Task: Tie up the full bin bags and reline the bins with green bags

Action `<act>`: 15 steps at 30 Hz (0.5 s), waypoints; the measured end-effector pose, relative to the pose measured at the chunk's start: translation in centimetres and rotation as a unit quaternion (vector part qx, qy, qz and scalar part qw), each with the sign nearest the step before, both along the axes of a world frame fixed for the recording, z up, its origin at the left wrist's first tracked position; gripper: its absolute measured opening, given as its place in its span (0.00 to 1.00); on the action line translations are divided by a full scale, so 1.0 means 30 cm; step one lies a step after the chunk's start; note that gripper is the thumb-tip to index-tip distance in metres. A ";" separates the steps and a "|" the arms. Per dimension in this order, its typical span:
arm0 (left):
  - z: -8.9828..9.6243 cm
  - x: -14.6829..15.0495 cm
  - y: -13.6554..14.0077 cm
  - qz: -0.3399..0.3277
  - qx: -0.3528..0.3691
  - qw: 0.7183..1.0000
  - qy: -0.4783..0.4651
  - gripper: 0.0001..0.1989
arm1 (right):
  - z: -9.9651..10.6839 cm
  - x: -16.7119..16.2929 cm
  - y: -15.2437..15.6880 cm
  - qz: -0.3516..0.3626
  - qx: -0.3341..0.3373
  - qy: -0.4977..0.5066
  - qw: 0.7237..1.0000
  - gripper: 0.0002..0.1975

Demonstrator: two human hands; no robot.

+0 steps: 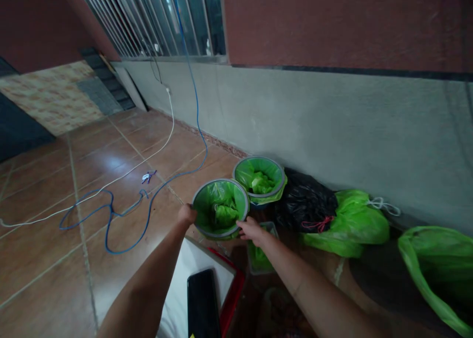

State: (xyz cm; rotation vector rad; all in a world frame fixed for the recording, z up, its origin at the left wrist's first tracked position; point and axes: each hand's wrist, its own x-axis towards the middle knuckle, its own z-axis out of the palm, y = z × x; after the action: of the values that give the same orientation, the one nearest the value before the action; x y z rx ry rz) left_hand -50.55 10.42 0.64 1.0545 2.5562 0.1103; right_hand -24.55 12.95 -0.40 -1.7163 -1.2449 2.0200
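Observation:
Both of my hands grip a round bin (221, 184) with a grey rim and a green plastic bag lining it. My left hand (187, 214) is closed on the left side of the rim, and my right hand (253, 229) is closed on the lower right side. Crumpled green plastic (226, 215) lies inside the bin. Just behind it, a second lined bin (260, 160) stands near the wall, also with crumpled green plastic in it. Below my right hand is a clear plastic container (260, 266) holding something green.
A black bag (306, 200) and a tied green bag (356, 219) lie along the wall; a green-lined container (436, 259) stands at right. A phone (203, 303) rests on a white surface (181, 288) close to me. Blue cable (127, 251) and white cable (125, 174) cross the floor.

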 end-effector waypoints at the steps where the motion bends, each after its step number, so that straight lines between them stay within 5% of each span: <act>1: 0.026 -0.003 -0.006 -0.007 0.001 1.000 0.002 0.13 | 0.013 -0.001 -0.007 -0.014 -0.008 0.012 1.000 0.03; 4: 0.153 -0.006 -0.040 -0.044 0.006 0.999 0.027 0.13 | 0.087 0.022 -0.029 -0.037 -0.013 0.027 0.999 0.06; 8: 0.400 0.046 -0.099 -0.099 0.046 0.992 0.056 0.14 | 0.259 0.120 -0.072 -0.071 0.013 0.073 0.995 0.10; 12: 0.652 0.230 -0.152 -0.154 0.125 0.977 0.084 0.15 | 0.418 0.302 -0.159 -0.140 0.112 0.074 0.981 0.12; 15: 0.785 0.436 -0.201 -0.208 0.154 0.961 0.095 0.15 | 0.486 0.472 -0.262 -0.220 0.180 0.027 0.958 0.13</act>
State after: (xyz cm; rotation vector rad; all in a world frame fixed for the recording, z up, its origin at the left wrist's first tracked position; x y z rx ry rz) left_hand -37.47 4.39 24.18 1.7781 2.4660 0.3155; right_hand -10.38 5.10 14.18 -1.5757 -1.0194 1.4722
